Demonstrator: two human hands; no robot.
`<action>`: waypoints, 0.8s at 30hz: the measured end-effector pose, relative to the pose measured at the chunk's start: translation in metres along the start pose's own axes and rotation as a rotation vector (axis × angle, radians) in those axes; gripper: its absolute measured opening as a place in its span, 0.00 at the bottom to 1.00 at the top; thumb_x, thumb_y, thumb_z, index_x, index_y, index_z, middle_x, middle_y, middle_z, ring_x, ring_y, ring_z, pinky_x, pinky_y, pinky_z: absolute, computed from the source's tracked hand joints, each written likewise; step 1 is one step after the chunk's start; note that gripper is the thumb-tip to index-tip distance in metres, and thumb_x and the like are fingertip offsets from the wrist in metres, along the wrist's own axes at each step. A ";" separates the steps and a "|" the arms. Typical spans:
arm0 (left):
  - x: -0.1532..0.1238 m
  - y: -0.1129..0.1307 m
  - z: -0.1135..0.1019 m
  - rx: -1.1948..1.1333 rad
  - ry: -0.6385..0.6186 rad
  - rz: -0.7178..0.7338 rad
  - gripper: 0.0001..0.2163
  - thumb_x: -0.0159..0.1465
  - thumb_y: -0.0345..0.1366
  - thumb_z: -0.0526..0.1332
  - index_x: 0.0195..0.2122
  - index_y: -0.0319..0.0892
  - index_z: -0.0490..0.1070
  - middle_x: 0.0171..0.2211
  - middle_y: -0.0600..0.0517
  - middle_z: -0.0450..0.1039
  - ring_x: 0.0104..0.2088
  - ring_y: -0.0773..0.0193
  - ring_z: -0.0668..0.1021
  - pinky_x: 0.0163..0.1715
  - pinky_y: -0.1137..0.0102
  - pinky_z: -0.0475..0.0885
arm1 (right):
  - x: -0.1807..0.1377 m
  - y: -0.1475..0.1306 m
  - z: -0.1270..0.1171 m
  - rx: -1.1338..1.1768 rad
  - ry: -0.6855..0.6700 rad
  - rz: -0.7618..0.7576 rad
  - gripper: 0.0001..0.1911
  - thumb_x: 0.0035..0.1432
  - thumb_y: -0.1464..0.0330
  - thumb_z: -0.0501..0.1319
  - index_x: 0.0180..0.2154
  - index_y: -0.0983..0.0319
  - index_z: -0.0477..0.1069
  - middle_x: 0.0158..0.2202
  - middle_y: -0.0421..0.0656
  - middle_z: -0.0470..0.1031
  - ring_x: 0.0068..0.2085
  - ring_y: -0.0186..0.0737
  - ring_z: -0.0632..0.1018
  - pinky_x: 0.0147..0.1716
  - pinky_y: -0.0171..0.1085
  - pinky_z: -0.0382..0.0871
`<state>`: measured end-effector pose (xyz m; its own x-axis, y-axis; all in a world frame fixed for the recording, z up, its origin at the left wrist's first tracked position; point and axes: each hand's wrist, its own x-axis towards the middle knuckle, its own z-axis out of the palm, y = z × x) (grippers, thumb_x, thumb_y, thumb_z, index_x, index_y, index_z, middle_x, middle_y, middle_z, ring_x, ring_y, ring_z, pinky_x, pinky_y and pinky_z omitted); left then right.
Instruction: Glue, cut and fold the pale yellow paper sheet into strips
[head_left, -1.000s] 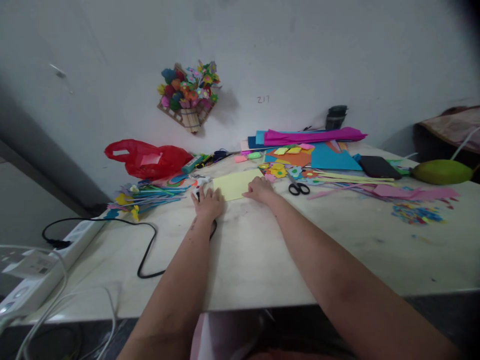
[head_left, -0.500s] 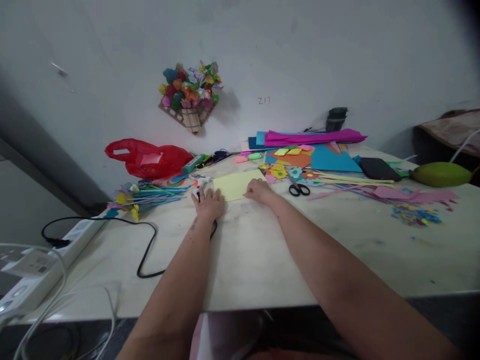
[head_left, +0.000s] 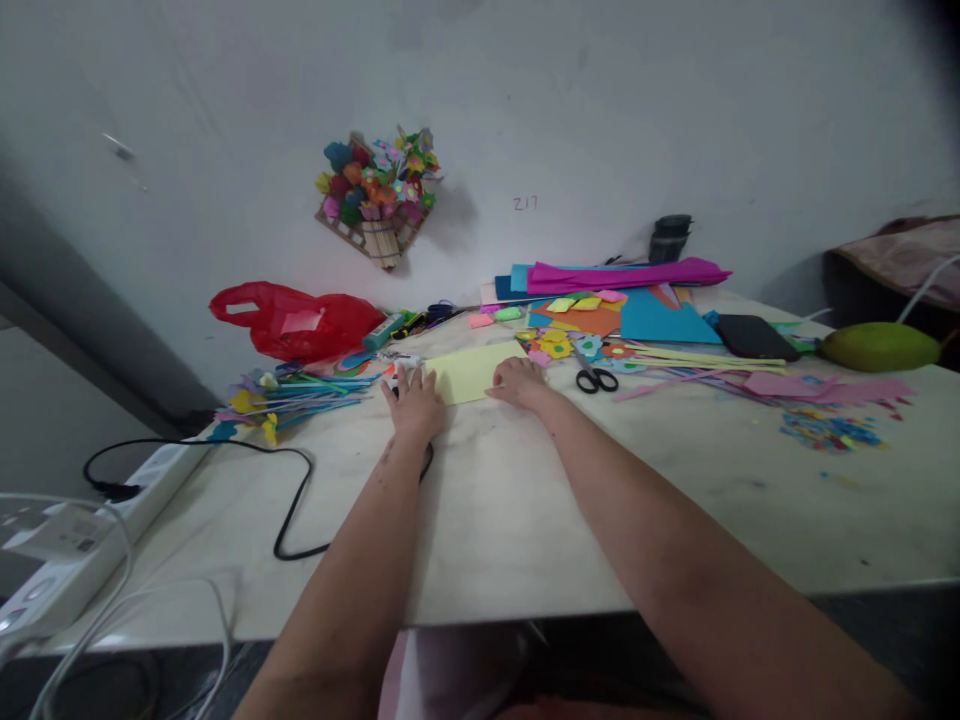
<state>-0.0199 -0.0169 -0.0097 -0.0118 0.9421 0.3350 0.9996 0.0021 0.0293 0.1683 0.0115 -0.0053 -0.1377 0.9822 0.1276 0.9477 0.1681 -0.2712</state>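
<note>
Both bare forearms reach out over the pale, marble-patterned tabletop (head_left: 510, 520), the left slanting in from 7 o'clock, the right from 4 o'clock. Between the hands, at 12 o'clock from the person, a pale-yellow rectangular paper sheet (head_left: 466, 372) lies flat. The left hand (head_left: 417, 405) is palm down at the sheet's 8 o'clock, fingers straight and fanned, nothing grasped, fingertips at its left edge. The right hand (head_left: 520, 382) bends over the sheet's 4 o'clock, fingers curled, thumb by the near edge; whether they pinch or merely press, I cannot tell. Black-handled metal scissors (head_left: 598, 380) lie at the right hand's 3 o'clock, just beside it.
</note>
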 end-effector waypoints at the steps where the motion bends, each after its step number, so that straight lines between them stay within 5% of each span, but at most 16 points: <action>1: 0.000 0.000 -0.002 -0.026 0.044 0.052 0.22 0.58 0.35 0.50 0.55 0.44 0.61 0.60 0.49 0.55 0.62 0.53 0.49 0.58 0.49 0.41 | 0.000 0.000 0.000 0.007 -0.002 0.003 0.15 0.49 0.57 0.59 0.36 0.57 0.71 0.49 0.44 0.65 0.51 0.48 0.62 0.48 0.42 0.53; 4: 0.000 0.003 -0.009 -0.166 0.075 0.295 0.19 0.57 0.35 0.52 0.50 0.41 0.67 0.54 0.48 0.64 0.54 0.58 0.64 0.55 0.63 0.56 | 0.000 0.000 0.001 0.034 -0.002 0.017 0.14 0.49 0.57 0.59 0.37 0.56 0.71 0.49 0.43 0.65 0.52 0.46 0.62 0.48 0.42 0.53; 7: -0.003 0.011 -0.015 -0.219 0.023 0.448 0.17 0.56 0.34 0.53 0.46 0.43 0.71 0.49 0.50 0.69 0.49 0.61 0.70 0.52 0.69 0.61 | 0.001 0.001 0.002 0.017 0.001 0.023 0.17 0.48 0.55 0.59 0.38 0.56 0.70 0.49 0.44 0.65 0.52 0.47 0.62 0.50 0.45 0.50; 15: -0.012 0.022 -0.018 -0.131 -0.145 0.409 0.17 0.60 0.36 0.49 0.46 0.53 0.71 0.49 0.56 0.70 0.50 0.59 0.71 0.47 0.66 0.65 | 0.002 0.012 0.001 -0.019 0.042 0.035 0.19 0.49 0.53 0.58 0.38 0.58 0.70 0.49 0.47 0.65 0.55 0.49 0.58 0.53 0.55 0.38; 24: -0.012 0.021 -0.018 -0.161 -0.142 0.411 0.16 0.60 0.37 0.49 0.47 0.54 0.70 0.51 0.58 0.68 0.51 0.61 0.69 0.49 0.67 0.64 | 0.000 0.017 -0.009 -0.012 0.098 -0.086 0.11 0.53 0.59 0.58 0.34 0.57 0.74 0.53 0.42 0.64 0.54 0.47 0.60 0.53 0.49 0.45</action>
<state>0.0006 -0.0344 0.0039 0.3998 0.8904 0.2175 0.9034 -0.4229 0.0708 0.1873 0.0137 -0.0018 -0.1903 0.9513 0.2426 0.9372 0.2496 -0.2437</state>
